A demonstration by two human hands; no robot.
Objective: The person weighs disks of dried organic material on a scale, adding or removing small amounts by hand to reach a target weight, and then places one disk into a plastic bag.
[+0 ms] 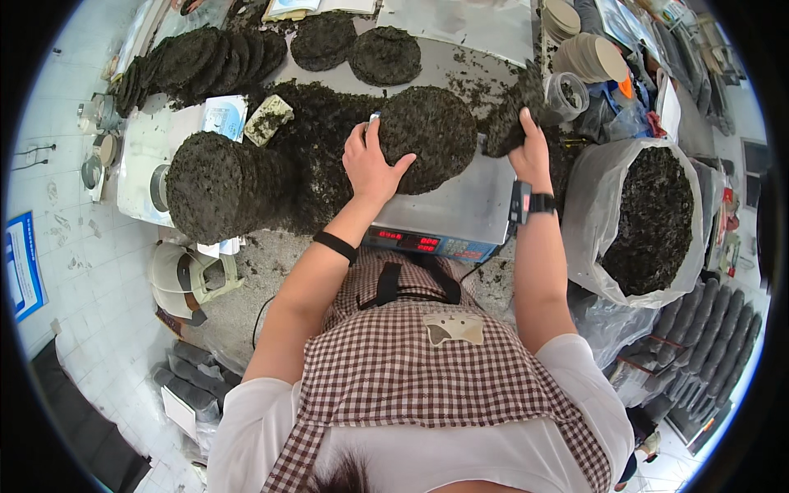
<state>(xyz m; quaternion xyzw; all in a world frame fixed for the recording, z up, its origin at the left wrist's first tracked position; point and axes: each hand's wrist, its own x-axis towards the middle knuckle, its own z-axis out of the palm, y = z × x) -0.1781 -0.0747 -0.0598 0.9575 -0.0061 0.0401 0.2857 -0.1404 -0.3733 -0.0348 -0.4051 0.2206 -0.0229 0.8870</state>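
Observation:
A round, dark cake of pressed dried seaweed (430,139) lies over the metal pan of an electronic scale (471,200) in front of me. My left hand (373,161) grips its left edge, thumb on the upper face and fingers along the rim. A small pale thing shows at the left index fingertip; I cannot tell what it is. Between my right hand's (530,148) thumb and fingers, a second seaweed cake (515,117) is held tilted beside the scale. The right fingers are mostly hidden. The scale's red display is lit.
Stacked seaweed cakes (203,188) stand left, and a leaning row (197,58) lies farther back. Loose seaweed (320,132) covers the table around a crumb-covered pale block (269,120). Rightward are a clear plastic tub (566,95), cardboard discs (590,58) and a seaweed-filled plastic bag (588,203).

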